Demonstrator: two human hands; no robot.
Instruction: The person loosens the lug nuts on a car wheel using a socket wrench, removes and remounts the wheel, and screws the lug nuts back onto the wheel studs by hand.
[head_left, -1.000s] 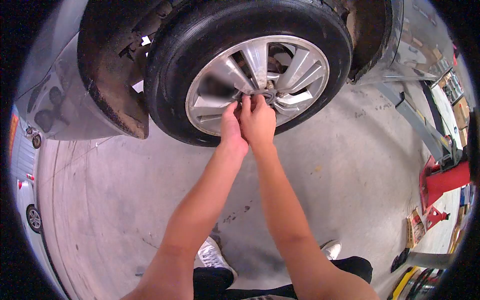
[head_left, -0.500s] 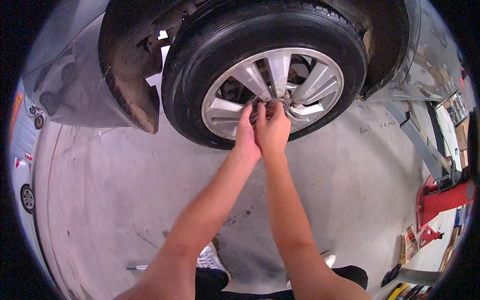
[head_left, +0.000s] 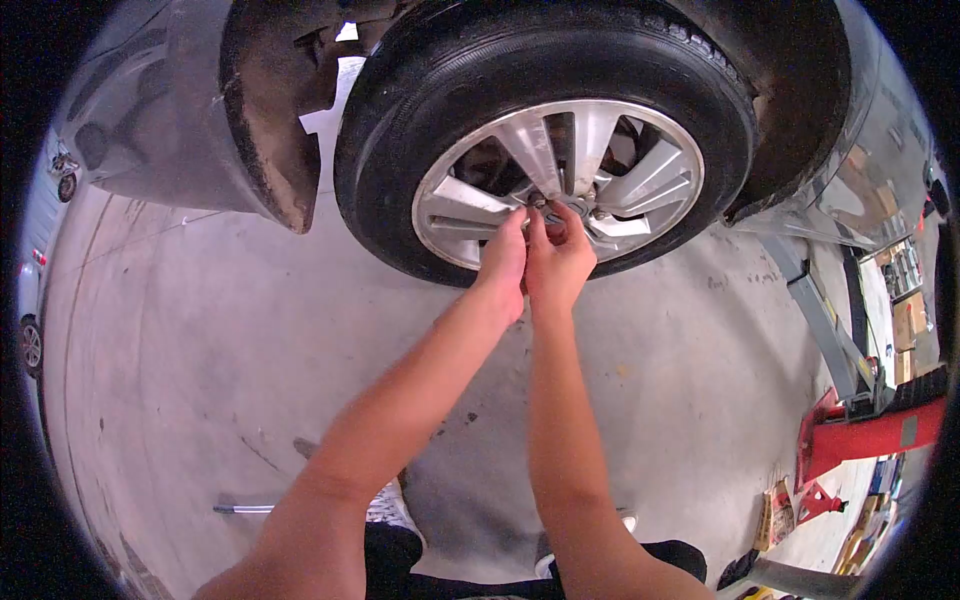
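Nut (head_left: 538, 201): near wheel (head_left: 655, 168) centre, just beyond fingertips; axis looks square to wheel face.
Right hand (head_left: 562, 265): nearer, fingers curled in at nut; can't tell if gripping.
Left hand (head_left: 503, 262): just left, fingers bunched; hold hidden.

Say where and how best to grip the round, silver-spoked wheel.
Probably by its black rubber tyre, at the lower left and right together, from the front: the curved lower edge is exposed, while the dark wheel arch hoods the top.
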